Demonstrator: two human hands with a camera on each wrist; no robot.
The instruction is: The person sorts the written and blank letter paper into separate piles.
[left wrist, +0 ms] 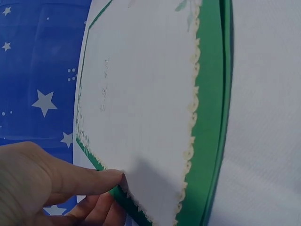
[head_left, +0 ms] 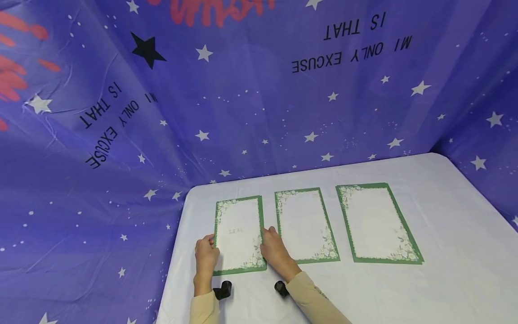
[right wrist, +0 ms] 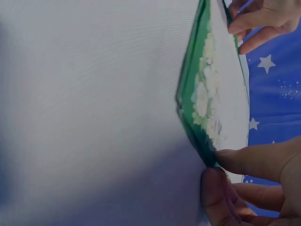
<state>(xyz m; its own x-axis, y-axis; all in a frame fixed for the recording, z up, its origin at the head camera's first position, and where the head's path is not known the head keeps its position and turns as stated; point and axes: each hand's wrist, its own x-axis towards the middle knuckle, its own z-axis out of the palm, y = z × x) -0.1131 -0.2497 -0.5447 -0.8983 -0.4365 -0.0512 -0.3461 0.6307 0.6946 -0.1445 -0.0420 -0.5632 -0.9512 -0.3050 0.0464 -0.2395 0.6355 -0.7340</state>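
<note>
A white paper [head_left: 236, 247] with a green border and printed flowers lies leftmost in the head view, with a short line of faint handwriting near its middle. My left hand [head_left: 206, 256] pinches its left edge, thumb on top and fingers beneath, as the left wrist view shows. At the right edge my right hand [head_left: 276, 251] pinches it the same way. Layered green edges [left wrist: 225, 94] in the left wrist view suggest more than one sheet. The right wrist view shows the paper [right wrist: 230, 94] at a steep angle between both hands.
Two similar bordered papers, a middle one [head_left: 303, 225] and a right one [head_left: 376, 225], lie to the right on the white-covered table [head_left: 453, 252]. A blue star-printed curtain [head_left: 263, 112] hangs behind and beside it. Black wrist devices [head_left: 223, 290] sit by both wrists.
</note>
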